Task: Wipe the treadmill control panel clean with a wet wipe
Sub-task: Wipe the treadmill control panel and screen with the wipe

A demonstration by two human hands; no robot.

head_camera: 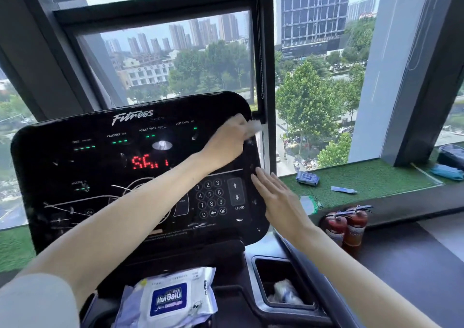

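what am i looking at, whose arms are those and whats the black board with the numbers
There is no robot here. One camera, worn on a person's head, looks forward and down at their own two bare hands. The black board is a treadmill control panel with its display lit. The left hand reaches across and holds a white wet wipe at the panel's upper right corner. The right hand lies flat, fingers straight, on the panel's right edge. A pack of wipes lies below the panel.

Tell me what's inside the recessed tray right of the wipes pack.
The tray holds crumpled white-and-blue material, perhaps used wipes; its near rim hides the rest.
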